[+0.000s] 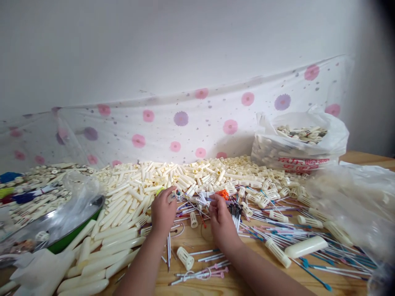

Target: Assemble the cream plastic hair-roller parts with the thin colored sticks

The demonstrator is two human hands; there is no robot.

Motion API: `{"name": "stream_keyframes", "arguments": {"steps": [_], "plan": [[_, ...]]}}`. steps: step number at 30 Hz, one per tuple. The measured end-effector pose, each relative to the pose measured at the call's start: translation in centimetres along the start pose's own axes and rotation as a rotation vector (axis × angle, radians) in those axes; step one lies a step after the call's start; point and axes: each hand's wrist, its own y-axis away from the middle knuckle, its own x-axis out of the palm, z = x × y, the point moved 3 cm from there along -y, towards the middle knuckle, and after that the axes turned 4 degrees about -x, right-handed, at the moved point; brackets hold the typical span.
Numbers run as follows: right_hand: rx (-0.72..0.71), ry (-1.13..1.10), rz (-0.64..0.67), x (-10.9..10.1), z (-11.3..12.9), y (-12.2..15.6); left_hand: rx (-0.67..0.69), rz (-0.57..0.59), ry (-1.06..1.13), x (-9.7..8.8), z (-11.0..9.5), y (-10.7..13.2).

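My left hand (164,211) is closed around a small pale piece with a round open end (178,193) and coloured bits inside. Facing it, my right hand (224,224) has its fingers curled in beside some thin white sticks (203,199); what it grips, if anything, is hidden. Close to the right hand are black-ended white sticks (235,213) and a cluster of orange tips (222,193). A slotted cream cap (194,220) lies between the hands. Nearer me on the wooden table are another slotted cap (185,258) and pink-ended sticks (205,274).
Cream tubes (123,209) are heaped at left and centre, slotted caps (262,181) at right. A filled white plastic bag (299,144) stands at back right, near clear plastic wrapping (342,197). A green-sided basin (69,236) sits left. Flowered sheeting (160,131) covers the wall's lower part.
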Motion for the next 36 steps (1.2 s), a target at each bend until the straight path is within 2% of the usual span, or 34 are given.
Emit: {"name": "stream_keyframes", "arguments": {"steps": [3,6,8,10,12,15,18,20,25,29,31,34,36], "plan": [[-0.008,0.249,0.013,-0.4,0.6,0.0,0.015,0.112,-0.053,0.4,1.1,-0.4],[-0.012,0.509,0.175,-0.4,1.3,0.2,0.097,0.204,-0.016,0.4,0.9,-0.3],[-0.065,0.605,0.296,-0.2,1.7,0.5,0.116,0.191,0.037,0.2,0.5,-0.3],[-0.13,0.664,0.404,0.1,1.9,0.8,0.084,0.102,0.094,-0.3,0.5,-0.5],[-0.156,0.7,0.466,0.3,1.7,1.1,-0.001,-0.051,0.143,-1.1,0.8,-0.8],[-0.137,0.72,0.484,0.4,1.4,1.1,-0.158,-0.278,0.186,-2.3,1.5,-1.2],[-0.116,0.729,0.483,0.5,1.2,1.0,-0.238,-0.366,0.189,-2.8,2.1,-1.5],[-0.109,0.734,0.482,0.5,1.1,1.0,-0.239,-0.301,0.165,-2.5,2.3,-1.5],[-0.096,0.731,0.486,0.5,0.9,1.0,-0.104,0.11,0.054,-1.1,2.0,-0.9],[-0.096,0.732,0.483,0.5,0.8,1.1,-0.043,0.266,-0.038,-1.4,1.5,-1.0],[-0.099,0.729,0.481,0.5,0.9,1.1,-0.01,0.38,-0.094,-1.3,1.3,-1.0],[-0.069,0.747,0.499,0.4,1.3,1.0,0.031,0.56,-0.181,-0.7,1.2,-0.7],[-0.05,0.762,0.509,0.3,1.5,1.0,0.039,0.635,-0.231,-0.1,1.2,-0.3]]}}
